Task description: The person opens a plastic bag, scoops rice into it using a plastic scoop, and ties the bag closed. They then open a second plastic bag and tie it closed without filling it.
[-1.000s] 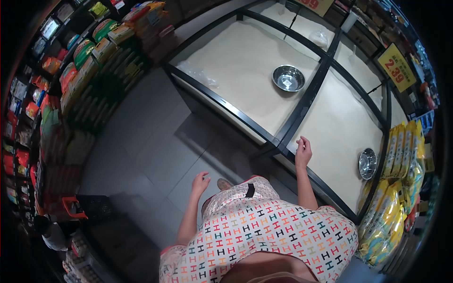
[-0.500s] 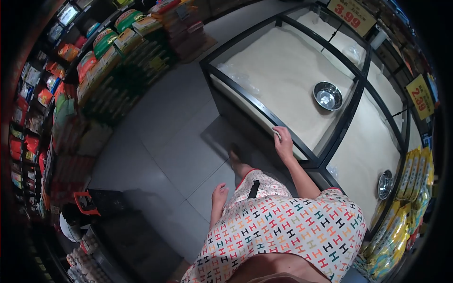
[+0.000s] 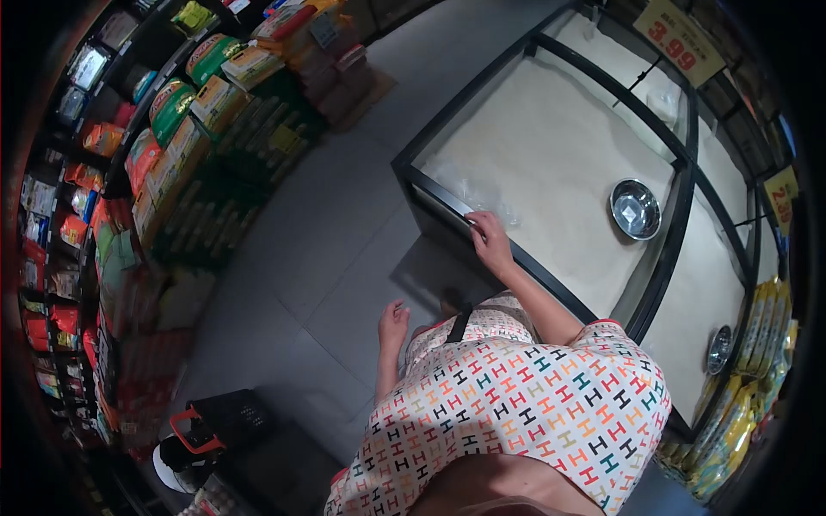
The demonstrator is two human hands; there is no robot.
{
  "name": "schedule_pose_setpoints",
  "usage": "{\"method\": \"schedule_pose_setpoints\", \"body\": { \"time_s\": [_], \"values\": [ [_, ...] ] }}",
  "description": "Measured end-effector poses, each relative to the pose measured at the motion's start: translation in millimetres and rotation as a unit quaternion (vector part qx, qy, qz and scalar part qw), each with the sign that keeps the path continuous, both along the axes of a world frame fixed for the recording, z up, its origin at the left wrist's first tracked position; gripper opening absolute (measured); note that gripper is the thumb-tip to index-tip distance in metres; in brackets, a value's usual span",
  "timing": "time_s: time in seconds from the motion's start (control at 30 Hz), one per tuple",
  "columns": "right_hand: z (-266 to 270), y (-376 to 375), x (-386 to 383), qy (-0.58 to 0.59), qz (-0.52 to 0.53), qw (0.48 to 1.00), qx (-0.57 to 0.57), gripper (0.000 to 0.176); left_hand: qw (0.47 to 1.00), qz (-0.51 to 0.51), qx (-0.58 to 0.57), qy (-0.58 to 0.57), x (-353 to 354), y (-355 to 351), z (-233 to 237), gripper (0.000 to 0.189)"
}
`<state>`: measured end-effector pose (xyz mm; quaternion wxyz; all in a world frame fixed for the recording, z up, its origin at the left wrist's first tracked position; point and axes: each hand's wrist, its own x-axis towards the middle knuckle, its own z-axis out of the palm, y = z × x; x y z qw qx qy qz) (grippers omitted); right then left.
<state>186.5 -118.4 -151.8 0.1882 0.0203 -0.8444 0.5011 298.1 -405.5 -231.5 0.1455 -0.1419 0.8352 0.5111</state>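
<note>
My right hand (image 3: 490, 242) rests at the black front rail (image 3: 551, 286) of a large bin, fingers loosely bent over the edge and no object in them. Pale grain (image 3: 551, 155), perhaps rice, fills this bin. Just beyond my fingertips, clear plastic bags (image 3: 482, 196) lie on the grain. A shiny steel bowl (image 3: 635, 209) sits farther right on the same heap. Down at my side hangs my left hand (image 3: 393, 325), empty, its fingers loosely curled and apart, above the grey floor.
A second bin section at right holds another steel bowl (image 3: 719, 349). Yellow packages (image 3: 757, 344) stand beside it. Price signs (image 3: 679, 39) rise behind. Stacked bags (image 3: 172, 105) and shelves line the left. A black basket with an orange handle (image 3: 232, 417) stands lower left.
My right hand has shifted along the rail toward the plastic bags. My view has moved, so the bins sit farther right and the basket shows more fully. My left hand still hangs empty.
</note>
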Motion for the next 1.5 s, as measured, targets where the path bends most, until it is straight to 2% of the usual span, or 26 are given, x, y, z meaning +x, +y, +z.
{"method": "schedule_pose_setpoints", "body": {
  "time_s": [0.13, 0.23, 0.37, 0.4, 0.5, 0.53, 0.63, 0.73, 0.83, 0.93, 0.97, 1.07, 1.3, 1.4, 1.5],
  "values": [
    [15.9, -21.5, -30.1, -0.08, 0.002, 0.997, -0.012, 0.015, 0.998, 0.024, 0.051, 0.018, -66.2, -4.4, 5.2, 0.033],
    [8.5, -30.7, -51.2, -0.227, 0.035, 0.972, -0.054, 0.016, 0.997, -0.011, 0.082, 0.008, -104.0, -14.1, 4.6, 0.033],
    [22.6, -55.6, -83.4, -0.175, -0.033, 0.984, -0.027, 0.015, 0.989, -0.063, 0.134, -0.023, -157.8, -38.9, -7.9, 0.033],
    [19.1, -65.3, -97.5, -0.102, -0.068, 0.992, -0.021, 0.015, 0.989, -0.079, 0.127, -0.02, -175.9, -47.9, -11.9, 0.033],
    [2.4, -88.9, -147.6, -0.057, -0.125, 0.989, -0.05, 0.018, 0.988, -0.126, 0.087, -0.018, -237.9, -87.5, -15.3, 0.033],
    [0.7, -91.6, -162.2, -0.144, -0.133, 0.979, -0.054, 0.022, 0.988, -0.141, 0.064, -0.019, -262.8, -99.5, -2.3, 0.033],
    [10.4, -119.6, -211.0, -0.231, -0.148, 0.947, -0.17, 0.023, 0.985, -0.169, 0.026, -0.011, -334.3, -137.2, 39.6, 0.033],
    [14.8, -157.1, -250.8, -0.09, -0.225, 0.966, -0.091, 0.027, 0.98, -0.197, 0.004, 0.001, -401.4, -179.6, 49.1, 0.033],
    [1.8, -176.7, -267.3, -0.042, -0.227, 0.97, -0.077, 0.033, 0.977, -0.214, 0.008, 0.004, -444.6, -204.1, 38.5, 0.034],
    [-4.8, -191.8, -273.5, -0.115, -0.221, 0.962, -0.112, 0.03, 0.97, -0.238, 0.018, 0.039, -488.6, -219.2, 24.6, 0.034],
    [-4.3, -193.9, -275.7, -0.134, -0.215, 0.961, -0.113, 0.029, 0.967, -0.248, 0.026, 0.055, -499.4, -219.9, 18.2, 0.034],
    [-4.8, -199.5, -282.5, -0.132, -0.237, 0.956, -0.116, 0.027, 0.961, -0.275, 0.016, 0.009, -523.1, -205.6, 4.8, 0.034],
    [-19.6, -191.3, -356.7, -0.126, -0.256, 0.944, -0.164, 0.024, 0.945, -0.319, 0.072, -0.023, -575.2, -145.8, 15.9, 0.034],
    [-13.5, -175.5, -403.9, -0.135, -0.251, 0.946, -0.154, 0.023, 0.927, -0.366, 0.064, -0.05, -613.4, -120.7, 23.6, 0.033],
    [-25.0, -148.7, -454.3, -0.102, -0.263, 0.955, -0.088, 0.024, 0.913, -0.406, 0.04, -0.033, -669.5, -95.0, 23.4, 0.034]
  ]
}}
